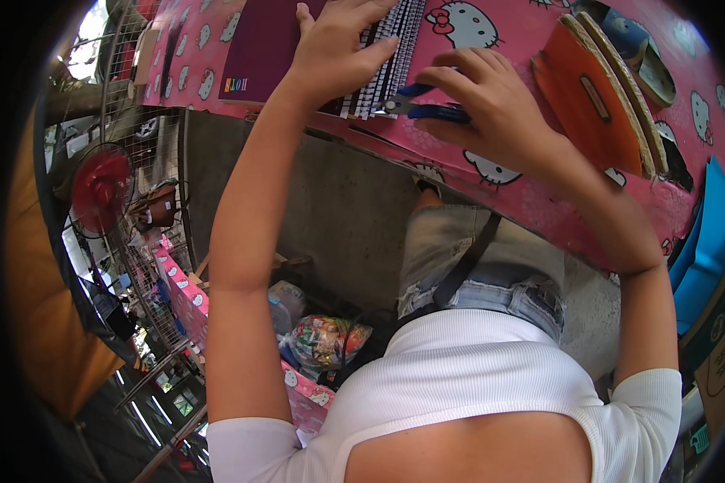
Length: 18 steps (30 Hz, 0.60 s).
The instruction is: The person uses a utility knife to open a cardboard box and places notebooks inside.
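A notebook with a dark purple cover [254,52] lies at the table's near edge, its black wire spiral binding [388,68] along the right side. My left hand [338,52] rests over the notebook beside the binding, fingers and thumb spread. In my right hand [487,101] is a pair of pliers with blue handles [439,113], fingers wrapped around the grips. The metal jaws of the pliers meet the near end of the wire binding. Exactly what the jaws pinch is too small to make out.
A pink cloth with cartoon cats covers the table [507,32]. To the right stand an orange panel with a handle slot [592,92] and a blue-green rounded object [640,52]. Blue sheets [709,233] hang beyond. A red fan [103,189] and a bag of colourful packets [328,340] are at left.
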Each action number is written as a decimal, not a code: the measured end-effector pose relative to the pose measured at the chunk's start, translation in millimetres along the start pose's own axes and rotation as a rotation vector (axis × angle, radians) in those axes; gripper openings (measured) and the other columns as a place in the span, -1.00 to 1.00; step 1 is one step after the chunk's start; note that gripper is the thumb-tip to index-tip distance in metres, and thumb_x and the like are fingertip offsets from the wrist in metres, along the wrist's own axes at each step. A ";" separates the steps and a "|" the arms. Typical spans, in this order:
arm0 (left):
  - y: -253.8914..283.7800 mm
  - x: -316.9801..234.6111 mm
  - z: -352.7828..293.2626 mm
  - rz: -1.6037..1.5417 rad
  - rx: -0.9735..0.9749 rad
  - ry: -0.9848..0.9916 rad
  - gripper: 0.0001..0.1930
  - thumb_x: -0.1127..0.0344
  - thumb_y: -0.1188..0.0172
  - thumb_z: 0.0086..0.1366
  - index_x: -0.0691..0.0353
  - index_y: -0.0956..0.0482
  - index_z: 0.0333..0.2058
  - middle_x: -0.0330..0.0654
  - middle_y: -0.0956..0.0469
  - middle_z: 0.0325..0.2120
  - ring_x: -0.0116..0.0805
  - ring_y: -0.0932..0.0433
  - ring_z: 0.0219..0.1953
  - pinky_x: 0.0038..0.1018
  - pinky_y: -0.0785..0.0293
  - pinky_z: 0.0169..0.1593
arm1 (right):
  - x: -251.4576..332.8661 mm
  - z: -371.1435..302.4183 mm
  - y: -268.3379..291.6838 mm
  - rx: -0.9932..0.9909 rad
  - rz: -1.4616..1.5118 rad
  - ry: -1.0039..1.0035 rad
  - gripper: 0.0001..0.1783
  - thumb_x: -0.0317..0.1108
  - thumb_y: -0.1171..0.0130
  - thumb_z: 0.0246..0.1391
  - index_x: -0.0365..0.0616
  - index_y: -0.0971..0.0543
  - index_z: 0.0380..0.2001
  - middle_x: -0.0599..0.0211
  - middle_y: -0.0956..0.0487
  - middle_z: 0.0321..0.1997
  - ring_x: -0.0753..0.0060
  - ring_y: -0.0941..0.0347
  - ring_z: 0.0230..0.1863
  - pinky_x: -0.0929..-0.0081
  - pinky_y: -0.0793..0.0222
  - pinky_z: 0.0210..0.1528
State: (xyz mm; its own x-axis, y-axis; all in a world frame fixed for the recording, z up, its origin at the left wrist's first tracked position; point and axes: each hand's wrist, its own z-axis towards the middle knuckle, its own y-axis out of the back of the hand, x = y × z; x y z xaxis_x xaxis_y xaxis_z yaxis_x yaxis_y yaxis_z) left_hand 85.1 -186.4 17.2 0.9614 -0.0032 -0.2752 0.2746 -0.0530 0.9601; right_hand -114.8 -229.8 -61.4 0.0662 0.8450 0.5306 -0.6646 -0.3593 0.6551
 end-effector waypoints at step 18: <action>3.6 -10.1 3.6 0.091 0.077 0.034 -0.33 0.34 -0.16 -0.01 -0.16 -0.31 0.17 -0.07 0.34 0.36 0.07 0.36 0.37 0.27 0.41 0.23 | -5.5 2.7 -8.6 -0.106 -0.098 0.122 -0.61 -0.14 -0.28 -0.14 -0.05 -0.50 -0.24 0.29 -0.44 -0.20 0.16 -0.37 -0.13 0.29 -0.28 -0.08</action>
State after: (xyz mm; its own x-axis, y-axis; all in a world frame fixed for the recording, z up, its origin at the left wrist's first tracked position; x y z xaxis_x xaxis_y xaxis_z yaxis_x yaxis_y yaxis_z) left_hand 76.4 -190.2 23.2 0.9826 0.0223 -0.1844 0.1857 -0.1307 0.9739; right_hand -107.4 -232.4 -68.5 0.0475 0.9180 0.3936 -0.7346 -0.2349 0.6365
